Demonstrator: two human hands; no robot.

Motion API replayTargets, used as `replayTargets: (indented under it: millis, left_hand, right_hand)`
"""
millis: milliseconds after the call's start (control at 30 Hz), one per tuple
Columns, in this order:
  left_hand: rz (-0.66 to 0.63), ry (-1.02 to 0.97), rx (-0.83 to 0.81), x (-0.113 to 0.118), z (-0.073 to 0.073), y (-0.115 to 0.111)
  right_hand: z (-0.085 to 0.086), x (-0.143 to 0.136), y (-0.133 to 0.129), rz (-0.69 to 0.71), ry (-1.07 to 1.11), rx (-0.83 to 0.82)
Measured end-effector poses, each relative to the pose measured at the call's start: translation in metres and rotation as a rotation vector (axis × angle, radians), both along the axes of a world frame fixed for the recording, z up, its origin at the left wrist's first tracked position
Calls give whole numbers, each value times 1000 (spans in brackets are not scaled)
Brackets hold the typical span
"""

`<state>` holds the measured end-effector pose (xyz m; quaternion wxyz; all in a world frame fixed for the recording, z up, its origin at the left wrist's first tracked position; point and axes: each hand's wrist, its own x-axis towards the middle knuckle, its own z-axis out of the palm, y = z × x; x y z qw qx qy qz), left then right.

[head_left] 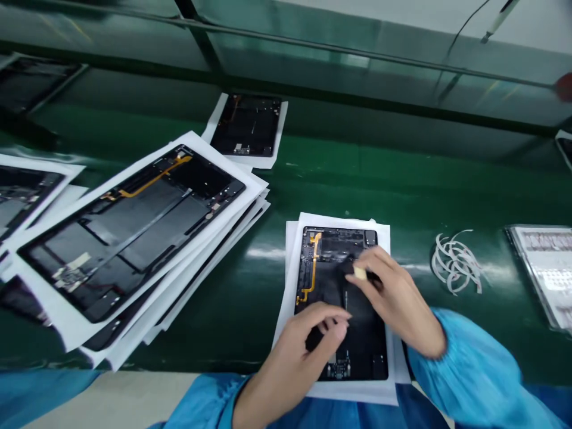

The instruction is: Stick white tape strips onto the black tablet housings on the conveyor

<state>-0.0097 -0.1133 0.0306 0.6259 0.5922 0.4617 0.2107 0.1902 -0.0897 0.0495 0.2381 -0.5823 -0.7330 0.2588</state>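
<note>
An opened tablet (335, 351) with a black inside and an orange ribbon cable (314, 265) lies on white sheets (286, 322) in front of me. Over its upper right part, my right hand (395, 295) pinches a small cream-coloured piece (360, 273) between thumb and fingers. My left hand (304, 345) hovers over the lower middle of the tablet. Its thumb and index finger come together in a pinch; whatever may be between them is too small to make out. Both hands partly cover the tablet's inside.
Left of me is a stack of opened tablets (147, 208) layered with white sheets. Another opened tablet (250, 122) lies farther back. Curled white strips (456, 262) rest on the green table (402, 185), right of my hands. A clear tray (547, 268) stands at the right edge.
</note>
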Motion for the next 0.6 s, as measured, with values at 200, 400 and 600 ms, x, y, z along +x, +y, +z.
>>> replayTargets:
  millis: [200,400,600]
  left_hand:
    - [124,-421,-425,19,6,-15]
    - [221,-350,-334,27,0,-15]
    - [79,-105,300,28,5,-13]
  right_hand:
    - [14,-1,-82,98,-186,234]
    - [-7,10,-85,122,-137,285]
    - [-3,23,-75,217,-189,301]
